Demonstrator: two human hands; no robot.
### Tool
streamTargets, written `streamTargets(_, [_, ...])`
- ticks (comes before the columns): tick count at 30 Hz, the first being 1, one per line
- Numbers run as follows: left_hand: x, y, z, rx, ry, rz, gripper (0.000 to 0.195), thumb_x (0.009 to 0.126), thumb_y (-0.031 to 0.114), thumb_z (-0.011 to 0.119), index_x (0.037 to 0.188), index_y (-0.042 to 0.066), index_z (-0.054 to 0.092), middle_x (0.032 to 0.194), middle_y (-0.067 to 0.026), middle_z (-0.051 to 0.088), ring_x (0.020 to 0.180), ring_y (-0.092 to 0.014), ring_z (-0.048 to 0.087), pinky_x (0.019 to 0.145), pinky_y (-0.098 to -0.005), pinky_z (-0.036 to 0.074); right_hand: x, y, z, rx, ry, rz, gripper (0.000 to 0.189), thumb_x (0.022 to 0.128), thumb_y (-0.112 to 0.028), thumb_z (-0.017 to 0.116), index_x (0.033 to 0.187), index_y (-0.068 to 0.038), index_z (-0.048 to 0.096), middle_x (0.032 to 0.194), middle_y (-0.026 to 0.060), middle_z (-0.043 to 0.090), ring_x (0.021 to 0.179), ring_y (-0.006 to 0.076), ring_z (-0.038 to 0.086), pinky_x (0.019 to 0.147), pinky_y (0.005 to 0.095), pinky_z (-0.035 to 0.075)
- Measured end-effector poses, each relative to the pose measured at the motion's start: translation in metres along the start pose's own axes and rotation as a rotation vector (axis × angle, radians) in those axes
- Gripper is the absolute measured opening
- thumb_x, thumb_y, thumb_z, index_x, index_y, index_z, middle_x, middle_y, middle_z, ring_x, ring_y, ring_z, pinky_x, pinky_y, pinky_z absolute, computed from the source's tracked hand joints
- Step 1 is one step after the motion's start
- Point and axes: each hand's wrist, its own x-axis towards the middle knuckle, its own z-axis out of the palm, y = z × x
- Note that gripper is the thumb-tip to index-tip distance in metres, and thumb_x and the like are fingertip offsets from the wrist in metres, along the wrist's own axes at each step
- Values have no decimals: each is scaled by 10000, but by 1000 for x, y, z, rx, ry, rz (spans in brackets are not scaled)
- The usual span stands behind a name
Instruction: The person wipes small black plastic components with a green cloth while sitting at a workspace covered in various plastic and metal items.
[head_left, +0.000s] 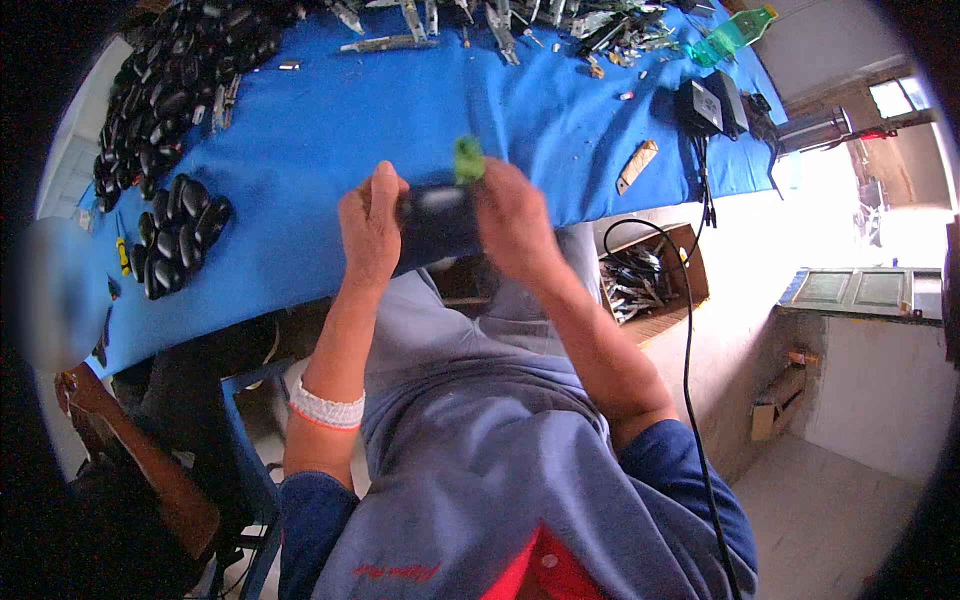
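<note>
My left hand (371, 225) grips one end of a black plastic case (439, 217), which is blurred by motion. At its other end is my right hand (517, 217), also blurred, with a small green object (469, 159) showing above its fingers. That green object looks like a tool handle, but the blur hides its kind. Both hands hold the case above the near edge of the blue cloth (322, 150), over my lap. To the left lies a small group of glossy black rounded cases (180, 232).
Behind that group spreads a large black pile (165, 90). Metallic parts (502, 30) line the far side. At right are a tape-wrapped blade (637, 166), black boxes (701, 105), a green bottle (731, 37), a hanging cable (686, 360) and a carton (694, 262). Another person's arm (150, 450) is at left.
</note>
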Motion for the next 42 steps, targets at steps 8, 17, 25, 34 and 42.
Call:
streamTargets(8, [39, -1, 20, 324, 191, 250, 510, 959, 388, 434, 668, -14, 554, 558, -133, 501, 540, -159, 483, 525, -339, 396, 8, -32, 93, 317, 569, 91, 205, 902, -105, 437, 1067, -2, 503, 889, 222, 542, 774, 376, 515, 703, 420, 436])
streamTargets(17, [24, 1, 46, 178, -4, 233, 421, 965, 279, 442, 614, 49, 468, 528, -9, 423, 478, -74, 386, 434, -255, 305, -83, 19, 4, -77, -68, 249, 159, 711, -34, 504, 856, -7, 566, 754, 184, 590, 659, 369, 543, 596, 398, 454])
streamTargets(25, [20, 7, 55, 198, -25, 237, 458, 980, 323, 425, 605, 62, 457, 516, 26, 396, 475, -47, 347, 428, -239, 270, -69, 45, 34, -183, -351, 134, 284, 719, -53, 563, 995, 3, 596, 1036, 240, 570, 1035, 422, 514, 896, 482, 408])
streamTargets(34, [21, 8, 52, 86, -30, 150, 469, 975, 339, 437, 602, 56, 461, 535, 31, 411, 505, -46, 363, 449, -239, 281, -68, 59, 72, -444, -478, -256, 378, 765, -184, 522, 1093, -20, 615, 1185, 206, 558, 1173, 401, 463, 1022, 527, 297])
streamTargets(42, [22, 9, 50, -3, -53, 64, 476, 963, 359, 457, 591, 61, 463, 521, 36, 396, 479, -38, 350, 436, -227, 267, -70, 32, 48, -447, -831, -128, 332, 677, -132, 617, 992, -28, 603, 976, 149, 635, 996, 345, 585, 863, 449, 437])
